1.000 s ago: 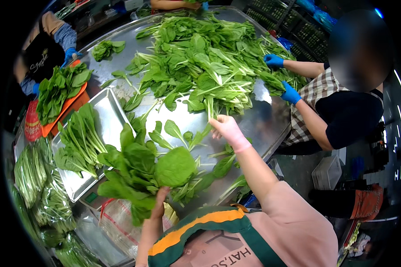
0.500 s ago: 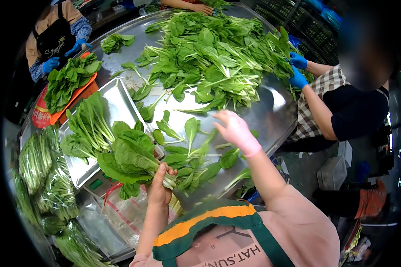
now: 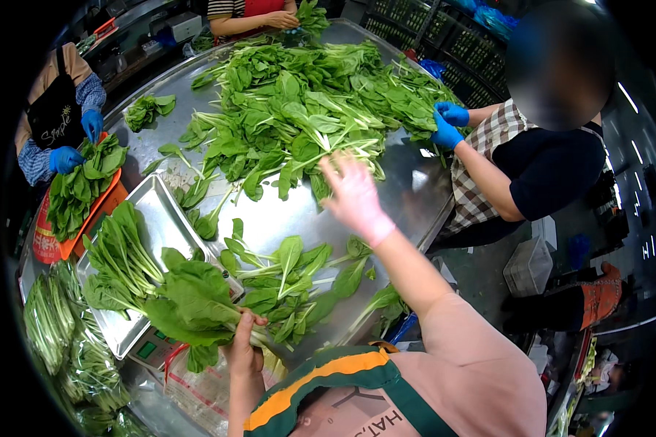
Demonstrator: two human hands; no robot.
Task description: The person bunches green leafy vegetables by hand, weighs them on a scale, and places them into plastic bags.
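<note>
My bare left hand is closed round the stems of a bunch of broad-leaved greens at the lower centre. My right hand, in a pale pink glove, is stretched out with fingers apart at the near edge of a big heap of leafy greens, blurred at the fingertips. Loose leaves lie on the steel table between my hands. A metal tray with long-stemmed greens sits on a scale left of my left hand.
Bagged greens lie at left, near an orange container of leaves. A blue-gloved co-worker stands at left, another at right handles leaves, a third works at the far side. Crates stand behind.
My right hand has let go of the stems it touched a second earlier and moved upward to the heap. My left hand's bunch has tilted sideways. The right co-worker's hands have lowered.
</note>
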